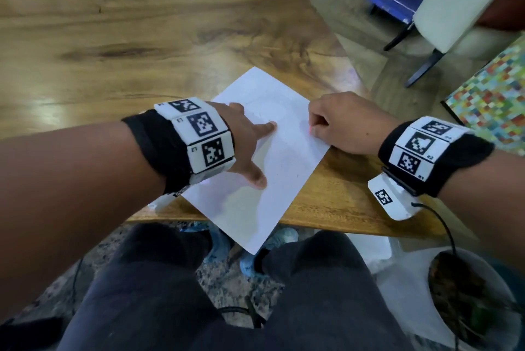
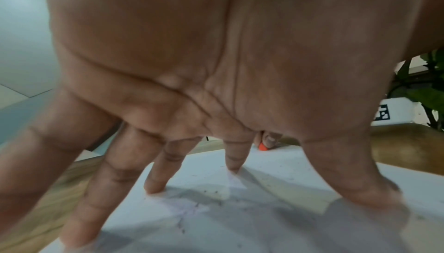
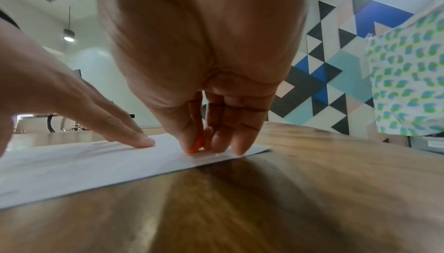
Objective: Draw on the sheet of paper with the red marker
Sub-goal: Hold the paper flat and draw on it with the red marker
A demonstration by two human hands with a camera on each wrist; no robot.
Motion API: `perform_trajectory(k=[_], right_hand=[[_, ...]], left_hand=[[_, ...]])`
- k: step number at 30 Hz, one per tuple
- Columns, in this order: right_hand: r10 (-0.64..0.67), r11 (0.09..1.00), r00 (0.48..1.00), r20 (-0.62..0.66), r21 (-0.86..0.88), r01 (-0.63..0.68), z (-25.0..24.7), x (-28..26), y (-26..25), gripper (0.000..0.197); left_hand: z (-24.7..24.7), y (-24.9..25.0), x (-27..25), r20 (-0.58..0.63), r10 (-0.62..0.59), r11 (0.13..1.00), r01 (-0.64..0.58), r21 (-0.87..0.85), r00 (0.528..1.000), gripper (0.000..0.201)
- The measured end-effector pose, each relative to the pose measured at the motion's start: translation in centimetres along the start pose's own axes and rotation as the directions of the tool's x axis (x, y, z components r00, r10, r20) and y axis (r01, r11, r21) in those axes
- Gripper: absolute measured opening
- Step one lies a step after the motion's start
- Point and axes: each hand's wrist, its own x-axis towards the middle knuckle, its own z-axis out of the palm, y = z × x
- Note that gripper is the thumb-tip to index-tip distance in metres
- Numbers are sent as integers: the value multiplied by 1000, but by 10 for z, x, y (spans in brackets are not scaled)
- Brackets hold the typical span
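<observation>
A white sheet of paper (image 1: 267,157) lies askew on the wooden table (image 1: 170,38), its near corner hanging over the front edge. My left hand (image 1: 250,134) presses on the sheet with spread, straight fingers (image 2: 156,181). My right hand (image 1: 341,123) sits at the sheet's right edge and pinches the red marker (image 1: 311,130). Only the marker's red-orange end (image 3: 195,147) shows between thumb and fingers, touching the paper (image 3: 72,166). From the left wrist view the same red marker (image 2: 263,147) peeks out beyond my fingers. Faint grey specks mark the paper (image 2: 216,209).
The table's front edge (image 1: 341,223) runs just below my wrists. A white chair (image 1: 454,9) and a colourful mosaic surface (image 1: 494,100) stand to the right. A potted plant (image 1: 468,302) sits on the floor at lower right. My legs are under the table.
</observation>
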Motion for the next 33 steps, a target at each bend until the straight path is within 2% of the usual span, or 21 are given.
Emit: perform_trajectory(k=[3, 6, 8, 10, 12, 15, 19, 23, 25, 27, 29, 31, 33], right_hand=[[-13, 1000, 1000, 0, 14, 13, -1, 6, -2, 6], [-65, 997, 997, 32, 40, 64, -7, 10, -7, 8], [-74, 997, 997, 33, 27, 74, -9, 13, -9, 7], [-52, 999, 997, 51, 12, 51, -12, 16, -11, 7], [-35, 999, 998, 44, -12, 35, -13, 19, -11, 9], [-63, 998, 996, 57, -13, 63, -17, 14, -22, 7], [-194, 980, 975, 105, -31, 199, -9, -15, -44, 9], [-354, 924, 904, 239, -59, 377, -1, -40, -59, 13], [-330, 938, 924, 195, -40, 343, -2, -31, -55, 8], [-234, 971, 966, 113, -13, 237, -4, -11, -44, 8], [-155, 988, 986, 65, -10, 156, -8, 7, -33, 7], [-130, 991, 990, 52, -29, 131, -9, 15, -28, 7], [-156, 986, 986, 55, -52, 159, -7, 9, -30, 7]], left_hand=[[-3, 1, 0, -28, 11, 999, -10, 38, 1000, 108], [-9, 1, 5, -121, 55, 995, -45, 84, 991, 96], [-8, 3, 14, -150, 103, 991, -89, 101, 983, 102], [-7, 4, 21, -134, 160, 985, -150, 85, 978, 118], [-4, 3, 25, -92, 169, 985, -166, 39, 981, 128], [-2, 0, 27, -68, 150, 989, -150, -1, 986, 131], [-2, 0, 26, -54, 154, 988, -155, -5, 987, 130], [-1, 1, 27, -45, 155, 988, -155, -5, 987, 134], [-1, 1, 27, -46, 155, 988, -156, -9, 987, 133], [-1, 1, 25, -45, 153, 988, -153, -15, 987, 132], [-2, 1, 25, -42, 148, 989, -149, -8, 988, 133], [-2, 2, 25, -42, 149, 989, -149, 2, 988, 134], [-3, 3, 25, -39, 148, 989, -148, 2, 988, 134]])
